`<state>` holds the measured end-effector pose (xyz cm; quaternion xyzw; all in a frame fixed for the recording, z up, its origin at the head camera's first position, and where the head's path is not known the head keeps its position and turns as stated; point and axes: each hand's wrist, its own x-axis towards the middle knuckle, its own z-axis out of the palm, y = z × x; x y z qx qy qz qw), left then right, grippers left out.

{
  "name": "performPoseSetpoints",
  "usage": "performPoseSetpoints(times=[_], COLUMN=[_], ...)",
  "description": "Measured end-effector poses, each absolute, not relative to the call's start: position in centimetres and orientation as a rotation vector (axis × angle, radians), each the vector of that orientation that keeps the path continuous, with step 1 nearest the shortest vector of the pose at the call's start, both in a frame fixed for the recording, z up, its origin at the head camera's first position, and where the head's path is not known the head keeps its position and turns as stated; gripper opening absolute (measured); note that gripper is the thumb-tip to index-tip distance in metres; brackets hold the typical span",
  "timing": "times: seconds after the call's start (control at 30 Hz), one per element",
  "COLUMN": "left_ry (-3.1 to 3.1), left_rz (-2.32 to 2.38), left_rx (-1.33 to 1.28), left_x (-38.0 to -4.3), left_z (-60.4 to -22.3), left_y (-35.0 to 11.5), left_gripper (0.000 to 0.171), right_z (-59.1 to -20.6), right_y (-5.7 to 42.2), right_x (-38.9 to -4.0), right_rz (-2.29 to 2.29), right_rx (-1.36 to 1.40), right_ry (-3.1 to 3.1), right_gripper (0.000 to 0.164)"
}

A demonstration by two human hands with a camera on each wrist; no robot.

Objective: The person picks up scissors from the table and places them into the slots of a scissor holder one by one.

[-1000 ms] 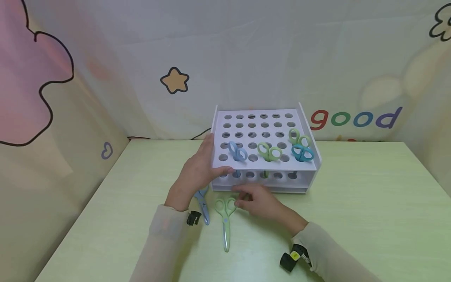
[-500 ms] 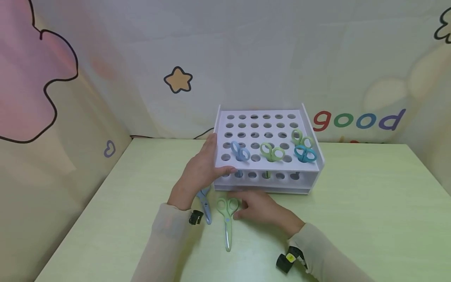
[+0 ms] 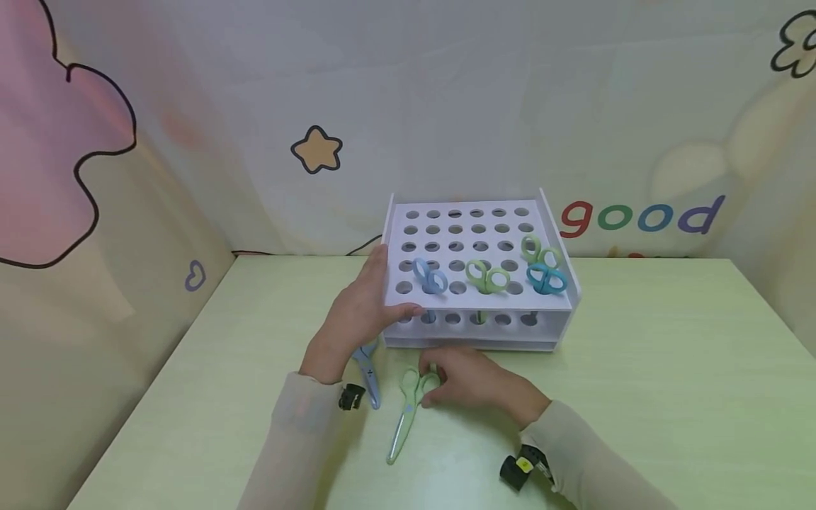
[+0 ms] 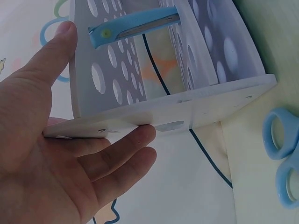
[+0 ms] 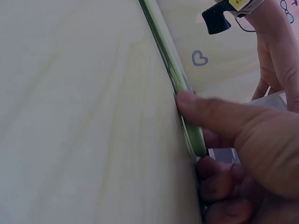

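Note:
A white rack [image 3: 452,303] with rows of round holes stands on the table. My left hand [image 3: 353,312] grips its left side, thumb at the front edge and fingers along the side panel, as the left wrist view [image 4: 65,140] shows. In front of the rack, my right hand [image 3: 472,379] pinches the handle of light green scissors [image 3: 405,418]. Their closed blades point toward me and left, close over the table. In the right wrist view, the thumb presses on the green handle [image 5: 195,137]. Blue scissors [image 3: 368,375] lie beside my left wrist, handles partly hidden.
Several scissors hang handles up in the rack: light blue [image 3: 431,278] at left, green [image 3: 487,278] mid-front, teal [image 3: 547,279] at front right, and another green pair [image 3: 540,252] behind it. A printed cloth [image 3: 433,99] hangs behind the light green table [image 3: 669,354].
My right hand has closed on the handle of the green scissors. Their handle has shifted right and the tips have swung left. My left hand keeps its grip on the rack.

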<state>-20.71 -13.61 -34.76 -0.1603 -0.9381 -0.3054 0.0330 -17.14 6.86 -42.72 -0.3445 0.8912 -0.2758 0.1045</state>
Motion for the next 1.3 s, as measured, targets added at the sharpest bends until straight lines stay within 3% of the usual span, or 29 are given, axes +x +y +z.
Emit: performPoseSetpoints(times=[0.2, 0.93, 1.3], left_ry=[-2.878, -2.884, -2.888], left_rz=[-0.951, -0.928, -0.935], left_rx=[-0.499, -0.476, -0.473], left_x=[-20.7, -20.6, -20.6], left_z=[-34.8, -35.0, -34.9], left_y=[-13.6, -13.7, -13.7], left_gripper=[0.114, 0.115, 0.116], right_z=[-42.6, -40.3, -38.7], right_y=[7.8, 9.3, 9.7], right_x=[-17.5, -17.7, -17.3], right_rz=[-0.884, -1.403, -1.429], right_rx=[-1.104, -0.777, -0.861], right_ry=[2.528, 2.161, 2.164], right_gripper=[0.029, 0.031, 0.028])
